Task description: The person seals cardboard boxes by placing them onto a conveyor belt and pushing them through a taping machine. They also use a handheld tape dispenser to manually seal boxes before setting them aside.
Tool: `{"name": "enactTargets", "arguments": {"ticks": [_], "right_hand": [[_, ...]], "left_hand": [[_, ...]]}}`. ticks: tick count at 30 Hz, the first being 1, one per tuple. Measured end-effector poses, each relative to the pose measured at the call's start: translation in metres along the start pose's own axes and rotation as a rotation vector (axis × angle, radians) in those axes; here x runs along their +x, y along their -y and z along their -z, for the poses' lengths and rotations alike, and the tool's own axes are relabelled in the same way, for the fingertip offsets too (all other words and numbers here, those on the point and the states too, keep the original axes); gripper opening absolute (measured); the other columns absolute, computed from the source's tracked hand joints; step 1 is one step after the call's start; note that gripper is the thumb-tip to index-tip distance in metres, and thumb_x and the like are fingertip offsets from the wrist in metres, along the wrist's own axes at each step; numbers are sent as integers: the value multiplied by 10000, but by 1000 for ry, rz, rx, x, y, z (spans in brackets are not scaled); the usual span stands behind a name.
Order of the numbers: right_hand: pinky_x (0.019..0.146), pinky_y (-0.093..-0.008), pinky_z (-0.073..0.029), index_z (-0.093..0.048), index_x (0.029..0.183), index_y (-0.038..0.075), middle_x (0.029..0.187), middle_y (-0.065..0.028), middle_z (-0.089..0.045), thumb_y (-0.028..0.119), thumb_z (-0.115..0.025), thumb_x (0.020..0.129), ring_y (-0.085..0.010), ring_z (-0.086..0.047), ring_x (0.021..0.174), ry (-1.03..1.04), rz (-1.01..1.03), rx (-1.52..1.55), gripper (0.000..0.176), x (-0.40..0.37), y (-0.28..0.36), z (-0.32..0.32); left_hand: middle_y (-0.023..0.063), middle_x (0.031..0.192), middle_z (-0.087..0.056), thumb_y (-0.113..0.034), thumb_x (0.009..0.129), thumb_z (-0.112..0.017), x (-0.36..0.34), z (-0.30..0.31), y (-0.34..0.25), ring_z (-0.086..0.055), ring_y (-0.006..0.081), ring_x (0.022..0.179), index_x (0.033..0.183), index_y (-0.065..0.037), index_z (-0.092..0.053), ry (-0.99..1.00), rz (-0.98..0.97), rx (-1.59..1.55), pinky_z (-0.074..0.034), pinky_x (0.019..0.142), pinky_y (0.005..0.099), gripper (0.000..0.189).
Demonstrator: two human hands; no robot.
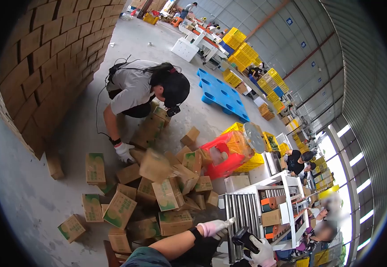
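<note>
My left hand, in a pink and white glove with a black band at the wrist, reaches over the near end of a roller conveyor. Its fingers are stretched out and it holds nothing. My gloved right hand is closed around a black handheld scanner beside the rollers. Left of my hands lies a jumbled heap of brown cartons with green print. One blurred carton appears to be in the air above the heap.
A crouching co-worker reaches a gloved hand into the heap. Stacked cartons form a wall at upper left. A red bin, a blue pallet and yellow crates stand beyond. Other people work along the conveyor.
</note>
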State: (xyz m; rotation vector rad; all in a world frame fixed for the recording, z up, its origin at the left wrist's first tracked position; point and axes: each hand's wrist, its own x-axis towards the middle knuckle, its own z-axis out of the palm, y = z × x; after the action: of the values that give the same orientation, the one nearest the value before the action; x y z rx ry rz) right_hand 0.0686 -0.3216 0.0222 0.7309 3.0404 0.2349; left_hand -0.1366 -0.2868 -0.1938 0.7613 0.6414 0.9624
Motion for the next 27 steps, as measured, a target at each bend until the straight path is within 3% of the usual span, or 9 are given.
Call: {"name": "enactTargets", "arguments": {"ticks": [2,7,11,15,18,21,24,25,27], "right_hand": [[705,-436,-502,-609,1268,124,954,-165,-587,203,-783,702,-345,-570,801,103,-211,94,598,16,24,21],[715,-426,-502,-618,1239,92,934,-167,-579,171,-787,696,-340,-570,801,149,-136,6,573,8,28,24],[725,-423,-508,-633,1213,93,961,-161,-592,190,-785,704,-332,-572,802,152,-25,-76,540,-11,8,14],[781,-442,-508,-641,1218,111,1088,-155,-620,261,-784,713,-334,-586,832,310,-278,-49,546,-7,28,37],[878,-586,-440,-653,1229,151,1204,-157,-619,449,-768,701,-358,-608,868,427,-325,-84,617,-8,28,54],[740,-389,-523,-673,1241,174,875,-199,-634,231,-799,699,-339,-647,821,260,-305,6,560,-35,0,31],[628,-403,-486,-725,1141,190,754,-150,-557,261,-816,689,-313,-595,700,-33,-314,62,466,-55,-24,24],[634,-395,-495,-716,1158,183,802,-159,-582,205,-800,682,-321,-605,717,-119,-282,72,484,-57,-30,31],[637,-391,-495,-716,1140,171,833,-164,-593,138,-778,667,-329,-618,734,-218,-316,167,478,-83,-59,24]], "left_hand": [[-9,800,-665,-607,972,-430,-12,-29,-2,-578,110,611,900,-132,-633,250,102,-608,-474,573,248,522],[29,1019,-689,-293,1035,-490,1,-43,15,-670,123,872,1119,-55,-624,426,-50,-701,-565,764,302,286],[27,1003,-696,-161,1015,-514,-16,-49,13,-683,132,816,1142,-28,-623,373,-12,-751,-571,693,268,214],[16,961,-703,-87,962,-586,-5,-54,32,-680,133,811,1118,-16,-641,368,-37,-636,-562,692,273,180],[8,922,-704,-68,923,-640,12,-58,45,-659,112,785,1084,-27,-663,251,-123,-339,-533,671,250,168],[-9,862,-689,-79,917,-651,43,-70,56,-622,86,748,1043,-41,-677,105,-161,-16,-494,638,233,134],[-25,763,-631,-82,924,-636,42,-88,-24,-563,64,651,964,-59,-649,46,46,142,-481,569,252,48],[-14,751,-624,-71,921,-627,51,-95,-40,-575,84,625,974,-54,-643,36,-85,284,-484,542,259,58],[18,751,-640,-51,937,-575,69,-95,-82,-612,136,631,979,-31,-639,50,-77,303,-506,532,270,80]]}}
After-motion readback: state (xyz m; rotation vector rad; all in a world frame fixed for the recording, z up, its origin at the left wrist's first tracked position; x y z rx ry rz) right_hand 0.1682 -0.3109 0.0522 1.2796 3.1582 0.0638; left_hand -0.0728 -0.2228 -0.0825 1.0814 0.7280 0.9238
